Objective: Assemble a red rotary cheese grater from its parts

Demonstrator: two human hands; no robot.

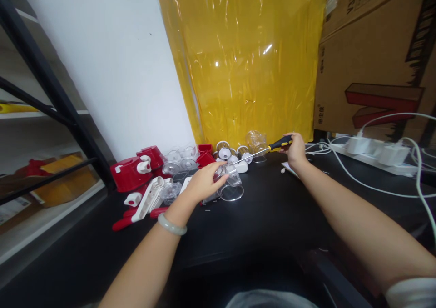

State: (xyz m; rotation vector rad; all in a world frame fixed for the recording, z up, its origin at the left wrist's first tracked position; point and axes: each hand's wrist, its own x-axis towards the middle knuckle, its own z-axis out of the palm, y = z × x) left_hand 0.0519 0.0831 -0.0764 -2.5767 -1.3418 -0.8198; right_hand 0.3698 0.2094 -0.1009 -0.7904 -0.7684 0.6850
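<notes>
My right hand [295, 150] is closed round the black and yellow handle of a screwdriver [281, 142]. Its metal shaft slants down to the left toward my left hand [208, 179]. There my fingers grip a clear plastic part [232, 175], tilted over the black table, with a round rim at its lower end. The shaft's tip meets the clear part near my left fingertips; exactly where it touches cannot be made out. Just behind lie several white and metallic cylinders [224, 151]. Another clear plastic piece [257, 144] stands behind the shaft.
Left of my hands are red housings [131, 174], clear cups [180, 158] and white handles with red ends [150, 199] on the black table [265, 226]. A power strip [378, 156] with cables sits at right. Behind are a yellow plastic sheet [252, 62] and a cardboard box [371, 62].
</notes>
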